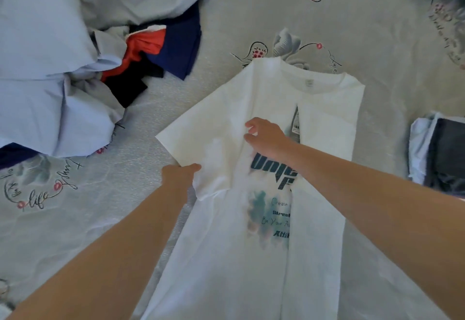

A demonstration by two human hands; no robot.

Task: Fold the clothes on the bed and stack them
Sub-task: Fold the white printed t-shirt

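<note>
A white printed T-shirt (226, 256) lies face up on the grey patterned bedsheet (327, 17), its right side already folded inward over the print. The left hand (180, 175) pinches the edge of the left sleeve; the right hand (266, 134) rests on the chest, fingers loosely curled on the fabric (a hang tag (296, 124) shows beside it). Unfolded clothes (156, 50) lie heaped far left, a folded stack (440, 153) right

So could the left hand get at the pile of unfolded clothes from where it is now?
Probably yes, once it lets go. The left hand grips the sleeve of the white T-shirt; the pile of clothes lies up and to its left, with only bare bedsheet between them.
</note>
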